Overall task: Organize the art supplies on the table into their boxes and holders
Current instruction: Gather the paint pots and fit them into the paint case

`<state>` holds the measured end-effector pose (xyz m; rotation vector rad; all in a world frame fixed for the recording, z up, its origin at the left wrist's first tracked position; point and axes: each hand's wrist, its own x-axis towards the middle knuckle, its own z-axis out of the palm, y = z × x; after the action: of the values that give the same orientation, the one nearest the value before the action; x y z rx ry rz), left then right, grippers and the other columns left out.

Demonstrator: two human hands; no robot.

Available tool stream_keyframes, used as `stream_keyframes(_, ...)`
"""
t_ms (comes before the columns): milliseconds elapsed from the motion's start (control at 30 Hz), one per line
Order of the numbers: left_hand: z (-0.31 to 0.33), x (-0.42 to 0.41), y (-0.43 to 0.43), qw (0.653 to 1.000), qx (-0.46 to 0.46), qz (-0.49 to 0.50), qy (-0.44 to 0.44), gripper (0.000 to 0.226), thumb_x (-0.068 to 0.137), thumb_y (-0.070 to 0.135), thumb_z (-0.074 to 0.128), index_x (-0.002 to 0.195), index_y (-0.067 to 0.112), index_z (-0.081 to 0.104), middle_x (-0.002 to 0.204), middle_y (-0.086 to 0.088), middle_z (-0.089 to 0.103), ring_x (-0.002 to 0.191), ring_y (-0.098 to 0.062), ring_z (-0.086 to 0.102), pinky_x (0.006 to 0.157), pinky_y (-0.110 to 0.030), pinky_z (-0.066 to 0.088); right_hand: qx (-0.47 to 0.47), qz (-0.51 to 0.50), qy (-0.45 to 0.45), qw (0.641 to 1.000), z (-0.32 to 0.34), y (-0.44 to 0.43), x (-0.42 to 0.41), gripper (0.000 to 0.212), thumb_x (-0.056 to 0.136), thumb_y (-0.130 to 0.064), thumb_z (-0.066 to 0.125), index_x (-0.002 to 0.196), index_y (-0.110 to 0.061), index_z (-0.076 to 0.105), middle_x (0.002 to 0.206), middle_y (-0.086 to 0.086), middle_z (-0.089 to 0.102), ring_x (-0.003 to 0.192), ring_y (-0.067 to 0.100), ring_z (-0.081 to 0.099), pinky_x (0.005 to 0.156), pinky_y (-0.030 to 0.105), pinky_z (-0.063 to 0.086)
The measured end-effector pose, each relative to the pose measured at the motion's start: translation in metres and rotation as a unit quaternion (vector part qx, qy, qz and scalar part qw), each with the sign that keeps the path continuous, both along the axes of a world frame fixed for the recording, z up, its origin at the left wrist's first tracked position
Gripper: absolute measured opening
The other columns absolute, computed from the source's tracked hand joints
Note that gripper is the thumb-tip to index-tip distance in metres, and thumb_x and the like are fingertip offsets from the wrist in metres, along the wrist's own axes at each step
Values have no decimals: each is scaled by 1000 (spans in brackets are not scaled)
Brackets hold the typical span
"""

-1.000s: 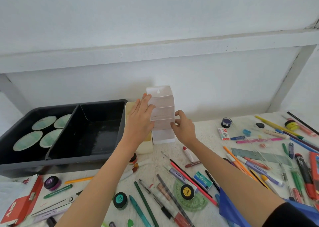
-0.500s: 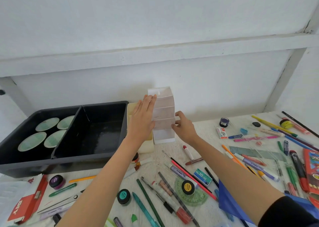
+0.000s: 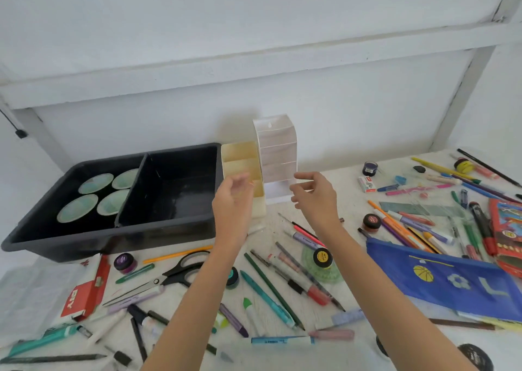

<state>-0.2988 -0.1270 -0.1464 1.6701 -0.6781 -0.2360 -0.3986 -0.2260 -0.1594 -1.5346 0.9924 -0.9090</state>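
1. The bench (image 3: 345,199) carries loose supplies from 7 o'clock round to 3 o'clock. A forearm sweeping low across it would likely roll pens off the near edge.
2. The black tray (image 3: 113,243) sits at 10 o'clock, with four round discs in its left compartment. Long pens dropped there could bury the discs and muddle the sorting.
3. The blue pouch (image 3: 452,283) at 4 o'clock lies over several pencils, so lifting it carelessly may drag them along.
4. The white tiered holder (image 3: 278,156) stands tall and narrow at 12 o'clock. It looks light and could tip if bumped or loaded at the top first. The right hand (image 3: 316,198) hovers close by its lower right corner, fingers relaxed and holding nothing.
5. The cream holder (image 3: 243,167) stands between the tray and the white holder. The left hand (image 3: 233,198) hangs in front of it, loosely curled and empty, and a nudge could skew the holder.
6. The scissors (image 3: 169,277) lie at 7 o'clock, and grabbing them by the blades risks a nick.
7. The yellow-lidded pot (image 3: 323,257) sits at 5 o'clock among the pens and may roll away if they are raked up.
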Motion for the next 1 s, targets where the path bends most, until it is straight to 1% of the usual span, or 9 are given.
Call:
stream_keyframes(200,-4,-28,50,997,-25,17,71,11,90,18,60,95,24,68,95,14,67,92,3,59,80,-14,45,16,33,-33,999,9,59,-17,20,86,-5,54,99,-17,62,90,6,68,64,13,63,72,34,55)
stream_keyframes(267,-7,-40,70,996,-29,36,73,11,90,16,59,95,21,68,94,10,68,87,3,60,72,-9,45,18,59,-36,997,9,80,-22,19,87,-5,55,98,-18,63,89,6,69,65,13,64,67,32,55)
stream_keyframes(500,-31,-78,149,986,-29,131,97,17,88,9,57,88,20,69,89,6,70,85,-6,63,75,-19,48,20,142,-13,990,-17,145,-50,22,85,0,56,85,-21,64,85,9,69,72,20,64,57,17,50)
stream_keyframes(600,-40,-95,182,982,-28,157,103,20,88,5,53,88,17,68,86,4,71,82,-6,64,69,-14,49,24,162,-7,987,-30,168,-61,26,85,2,53,84,-21,64,83,8,70,69,19,64,56,19,51)
stream_keyframes(667,-45,-101,203,979,-28,171,105,19,89,5,53,87,16,68,87,2,71,87,-10,65,77,-21,50,17,177,-2,984,-36,183,-67,23,84,-2,56,81,-23,65,80,8,70,69,22,64,61,29,54)
stream_keyframes(733,-49,-102,223,976,-40,186,104,19,89,3,53,87,14,68,89,-1,71,91,-16,65,84,-28,50,-9,182,8,983,-40,194,-73,17,84,-5,60,81,-21,65,77,4,69,70,19,63,64,32,52)
stream_keyframes(833,-55,-98,249,971,-28,219,94,19,90,5,53,90,15,69,92,1,71,92,-14,64,83,-25,48,-67,156,28,985,-49,202,-86,16,86,-2,59,84,-16,66,76,-5,65,65,2,56,59,14,45)
stream_keyframes(900,-61,-93,262,973,13,216,78,20,91,7,51,94,17,68,96,5,68,93,-7,61,81,-23,47,-108,140,48,983,-56,206,-99,19,85,2,58,87,-17,65,82,-4,64,72,4,57,65,19,46)
stream_keyframes(1000,-69,-90,267,985,62,156,49,19,94,12,50,106,17,65,100,11,63,83,13,53,77,-14,44,-268,60,84,958,-72,207,-123,24,80,4,61,97,-12,64,94,0,61,89,18,53,83,32,42)
